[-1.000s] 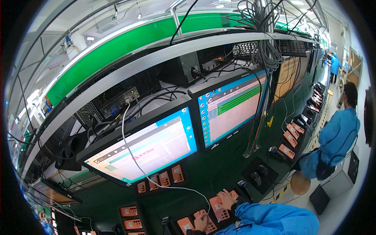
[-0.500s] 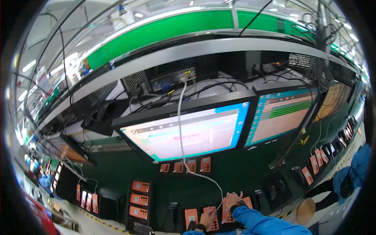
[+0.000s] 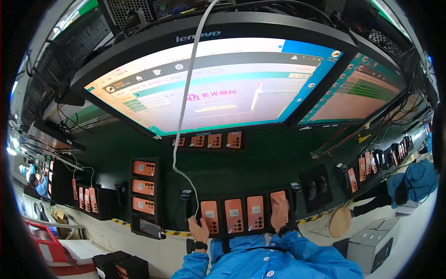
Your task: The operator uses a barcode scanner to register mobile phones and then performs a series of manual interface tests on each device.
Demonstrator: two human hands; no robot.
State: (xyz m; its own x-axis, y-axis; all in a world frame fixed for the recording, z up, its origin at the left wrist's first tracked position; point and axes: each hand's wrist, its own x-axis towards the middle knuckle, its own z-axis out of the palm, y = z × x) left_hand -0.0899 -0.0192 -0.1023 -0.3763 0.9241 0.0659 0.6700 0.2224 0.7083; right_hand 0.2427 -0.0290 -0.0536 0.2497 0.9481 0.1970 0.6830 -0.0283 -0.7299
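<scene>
A row of orange phones lies back up in a black tray in front of me. My left hand (image 3: 199, 229) is closed on the end of a white cable (image 3: 182, 111), beside the lower left edge of the leftmost phone (image 3: 210, 216). Over the lower part of the rightmost phone (image 3: 278, 195) is my right hand (image 3: 279, 213); its fingers are blurred, so their grip is unclear. Between my hands lie two more phones, one left of centre (image 3: 234, 215) and one right of it (image 3: 255, 213); neither is touched.
Black handheld scanners stand left (image 3: 186, 201) and right (image 3: 296, 193) of the row. A black tray (image 3: 134, 218) holds more orange phones at left; others lie below the large monitor (image 3: 218, 88). A mouse (image 3: 322, 184) is at right. Beyond it are a round stool (image 3: 340, 222) and another person (image 3: 411, 183).
The view has tilted down. My left hand has moved from the second phone to beside the leftmost. My right hand has shifted right to the rightmost phone. The cable's lower end has swung left.
</scene>
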